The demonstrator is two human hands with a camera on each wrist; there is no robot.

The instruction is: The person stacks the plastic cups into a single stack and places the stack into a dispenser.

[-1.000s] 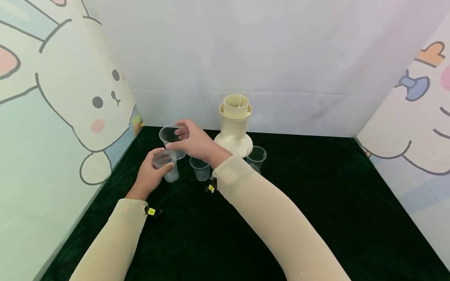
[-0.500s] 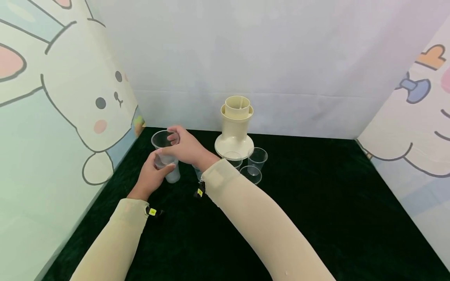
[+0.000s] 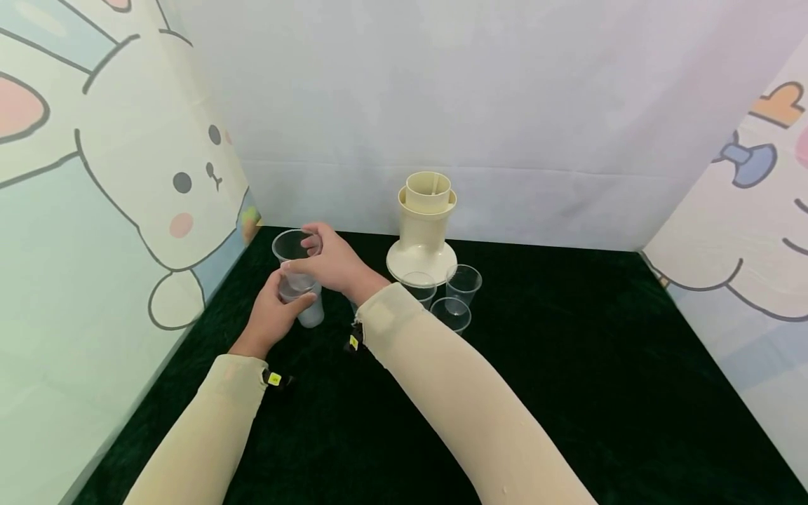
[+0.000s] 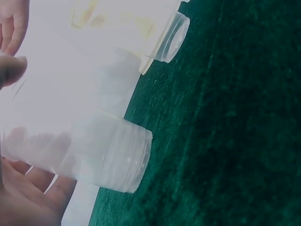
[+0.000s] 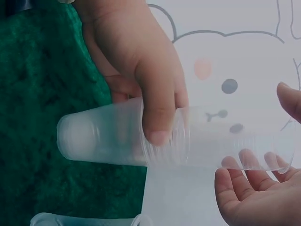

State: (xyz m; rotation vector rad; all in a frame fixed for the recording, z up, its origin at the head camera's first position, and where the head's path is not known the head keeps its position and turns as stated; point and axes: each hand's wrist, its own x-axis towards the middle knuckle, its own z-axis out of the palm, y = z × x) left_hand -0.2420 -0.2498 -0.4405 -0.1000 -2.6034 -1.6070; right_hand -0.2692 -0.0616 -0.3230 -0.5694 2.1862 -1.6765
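Observation:
My left hand (image 3: 268, 312) grips a small stack of clear plastic cups (image 3: 311, 315) at the left of the table, upright in the head view. In the right wrist view, its thumb lies across the ribbed rims of the stack (image 5: 103, 136). My right hand (image 3: 334, 263) holds another clear plastic cup (image 5: 207, 150) just above, mouth up, fingers and thumb around its upper part. This cup's lower end meets the stack's mouth, right at my left thumb. In the left wrist view, the frosted base of the stack (image 4: 124, 155) points toward the green cloth.
A cream-coloured cylinder on a wide round base (image 3: 421, 231) stands near the back wall. Clear cups stand before it: one at the right (image 3: 463, 280), one nearer (image 3: 451, 313), one at the left (image 3: 418, 284). My right wrist mostly hides another. Dark green cloth (image 3: 568, 351) covers the table.
My right hand has moved left and slightly down with its cup, bringing it over the stack. My left hand has stayed nearly still. Over the last half second little has moved.

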